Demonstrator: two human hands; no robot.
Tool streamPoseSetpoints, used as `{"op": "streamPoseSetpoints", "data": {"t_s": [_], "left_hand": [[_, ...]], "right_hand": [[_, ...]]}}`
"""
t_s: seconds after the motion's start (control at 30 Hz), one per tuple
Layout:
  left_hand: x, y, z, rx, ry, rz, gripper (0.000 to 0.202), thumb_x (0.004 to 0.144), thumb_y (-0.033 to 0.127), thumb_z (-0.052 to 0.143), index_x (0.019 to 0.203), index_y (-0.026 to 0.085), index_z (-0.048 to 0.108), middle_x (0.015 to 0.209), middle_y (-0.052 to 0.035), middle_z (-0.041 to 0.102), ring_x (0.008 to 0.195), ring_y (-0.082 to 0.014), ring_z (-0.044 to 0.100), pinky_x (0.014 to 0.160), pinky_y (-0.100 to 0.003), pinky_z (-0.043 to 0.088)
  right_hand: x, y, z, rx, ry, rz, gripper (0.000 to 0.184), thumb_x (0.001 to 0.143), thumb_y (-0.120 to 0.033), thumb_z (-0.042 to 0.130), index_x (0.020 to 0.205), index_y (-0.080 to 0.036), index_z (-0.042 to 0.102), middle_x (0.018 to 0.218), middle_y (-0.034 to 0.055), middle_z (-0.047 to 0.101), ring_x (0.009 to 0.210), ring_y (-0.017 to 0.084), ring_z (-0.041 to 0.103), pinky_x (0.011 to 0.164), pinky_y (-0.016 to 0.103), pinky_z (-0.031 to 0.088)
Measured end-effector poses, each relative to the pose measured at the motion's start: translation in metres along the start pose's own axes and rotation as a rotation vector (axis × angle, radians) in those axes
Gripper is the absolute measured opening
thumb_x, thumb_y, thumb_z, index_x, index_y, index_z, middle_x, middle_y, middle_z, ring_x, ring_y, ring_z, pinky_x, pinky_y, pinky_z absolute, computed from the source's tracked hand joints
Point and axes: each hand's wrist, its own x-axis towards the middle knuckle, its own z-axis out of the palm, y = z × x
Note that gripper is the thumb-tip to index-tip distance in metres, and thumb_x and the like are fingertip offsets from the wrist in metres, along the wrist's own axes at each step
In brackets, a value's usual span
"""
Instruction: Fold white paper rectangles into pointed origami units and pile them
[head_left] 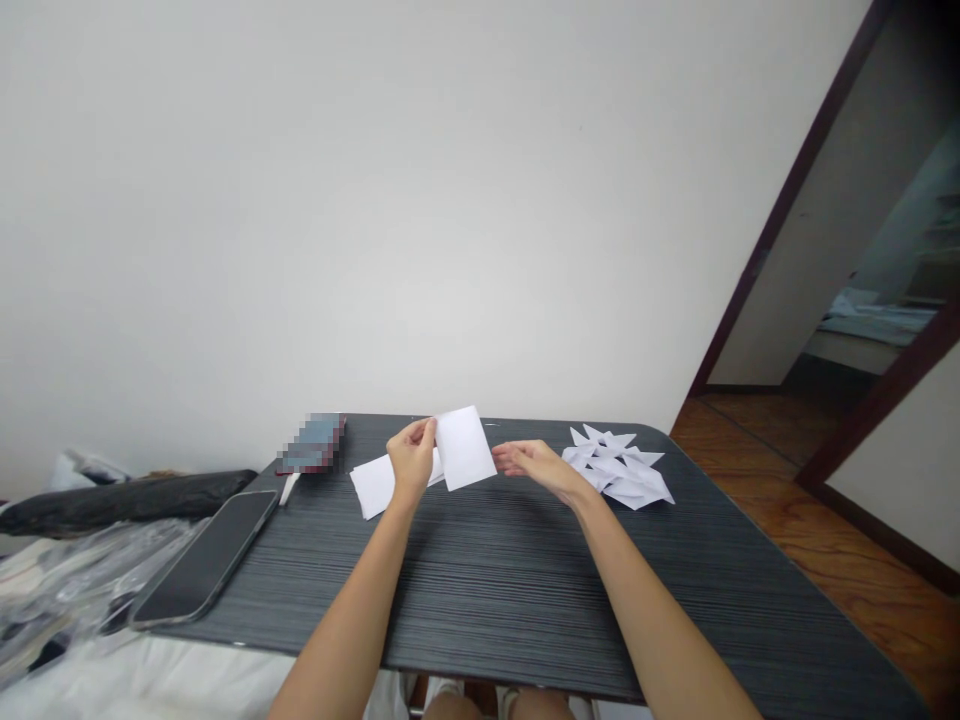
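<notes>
My left hand (412, 452) pinches the left edge of a white sheet of paper (466, 448), holding it tilted above the table. Close to the sheet's right edge is my right hand (536, 464), its fingers stretched out with nothing in them. Whether its fingertips touch the paper I cannot tell. Behind and below my left hand lies a stack of white paper (374, 486), partly hidden by that hand. Several folded white paper pieces with pointed tips (616, 468) lie in a pile to the right of my right hand.
The dark wood-grain table (510, 590) stands against a white wall. A phone (206, 560) lies at its left edge, with a blurred-out flat object (313, 443) farther back. Plastic-wrapped items (82, 580) and a long black bundle (127, 498) are on the left.
</notes>
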Motion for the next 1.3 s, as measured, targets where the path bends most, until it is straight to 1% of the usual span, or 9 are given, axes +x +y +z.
{"op": "streamPoseSetpoints", "data": {"t_s": [0.23, 0.37, 0.47, 0.53, 0.73, 0.93, 1.13, 1.2, 1.3], "left_hand": [[-0.004, 0.001, 0.003, 0.095, -0.044, 0.039, 0.032, 0.073, 0.036, 0.049, 0.086, 0.009, 0.061, 0.08, -0.0098, 0.065, 0.073, -0.0191, 0.061, 0.068, -0.03, 0.047], [-0.014, 0.019, 0.003, 0.426, -0.162, 0.519, 0.031, 0.079, 0.025, 0.045, 0.109, 0.019, 0.051, 0.116, -0.011, 0.051, 0.11, -0.02, 0.043, 0.096, -0.038, 0.025], [-0.026, 0.027, 0.007, 0.658, -0.498, 0.836, 0.028, 0.082, 0.016, 0.038, 0.106, 0.022, 0.052, 0.111, -0.0082, 0.055, 0.111, -0.0181, 0.042, 0.097, -0.043, 0.01], [-0.032, 0.026, 0.009, 0.739, -0.613, 0.884, 0.025, 0.083, 0.013, 0.036, 0.096, 0.021, 0.056, 0.097, -0.0059, 0.062, 0.108, -0.0172, 0.045, 0.095, -0.045, 0.007], [-0.019, 0.018, -0.001, 0.835, -0.54, 0.806, 0.019, 0.081, 0.015, 0.042, 0.073, 0.02, 0.059, 0.067, -0.0004, 0.063, 0.096, -0.0173, 0.05, 0.087, -0.043, 0.01], [0.002, 0.024, -0.015, 0.781, 0.12, 0.599, 0.02, 0.082, 0.021, 0.042, 0.074, 0.015, 0.06, 0.077, -0.007, 0.063, 0.082, -0.0181, 0.054, 0.085, -0.041, 0.015], [-0.018, 0.032, 0.003, 0.676, -0.756, 0.728, 0.021, 0.081, 0.022, 0.042, 0.09, 0.019, 0.06, 0.078, -0.0049, 0.065, 0.073, -0.0148, 0.056, 0.075, -0.031, 0.032], [-0.022, 0.029, 0.008, 0.598, -0.764, 0.575, 0.023, 0.081, 0.023, 0.04, 0.085, 0.018, 0.062, 0.073, -0.0045, 0.065, 0.064, -0.0139, 0.056, 0.066, -0.027, 0.037], [-0.023, 0.024, 0.012, 0.351, -0.554, 0.258, 0.022, 0.078, 0.029, 0.045, 0.081, 0.015, 0.062, 0.078, -0.006, 0.065, 0.066, -0.015, 0.058, 0.062, -0.025, 0.042]], "right_hand": [[0.01, 0.01, 0.019, -0.33, 0.12, -0.091, 0.027, 0.073, -0.034, 0.049, 0.064, -0.013, 0.063, 0.062, 0.0038, 0.063, 0.06, 0.016, 0.055, 0.058, 0.027, 0.04], [0.002, 0.003, 0.02, -0.876, 0.297, -0.177, 0.027, 0.081, -0.027, 0.04, 0.068, -0.016, 0.061, 0.066, 0.0068, 0.062, 0.065, 0.017, 0.055, 0.06, 0.026, 0.036], [-0.005, -0.009, 0.024, -1.123, 0.242, -0.29, 0.025, 0.084, -0.019, 0.035, 0.077, -0.015, 0.059, 0.077, 0.0083, 0.061, 0.075, 0.016, 0.054, 0.067, 0.025, 0.035], [-0.008, -0.015, 0.026, -1.196, 0.161, -0.363, 0.025, 0.084, -0.015, 0.034, 0.08, -0.014, 0.058, 0.081, 0.0077, 0.059, 0.078, 0.015, 0.052, 0.07, 0.025, 0.035], [-0.008, -0.015, 0.015, -1.126, 0.08, -0.403, 0.023, 0.085, -0.017, 0.035, 0.078, -0.016, 0.057, 0.076, 0.0044, 0.059, 0.075, 0.014, 0.052, 0.07, 0.024, 0.036], [-0.01, -0.011, -0.01, -1.07, 0.168, -0.329, 0.023, 0.084, -0.017, 0.037, 0.074, -0.015, 0.057, 0.075, 0.0055, 0.059, 0.074, 0.015, 0.053, 0.069, 0.024, 0.036], [-0.012, -0.019, 0.001, -0.949, 0.149, -0.461, 0.02, 0.082, -0.021, 0.041, 0.071, -0.016, 0.058, 0.073, 0.0044, 0.059, 0.073, 0.015, 0.053, 0.069, 0.026, 0.038], [-0.009, -0.022, 0.005, -0.788, 0.227, -0.481, 0.019, 0.079, -0.026, 0.045, 0.069, -0.017, 0.058, 0.072, 0.004, 0.059, 0.073, 0.015, 0.053, 0.07, 0.027, 0.039], [-0.003, -0.023, 0.008, -0.362, 0.408, -0.413, 0.02, 0.071, -0.032, 0.055, 0.082, -0.017, 0.059, 0.078, 0.0047, 0.062, 0.076, 0.016, 0.056, 0.072, 0.029, 0.042]]}}
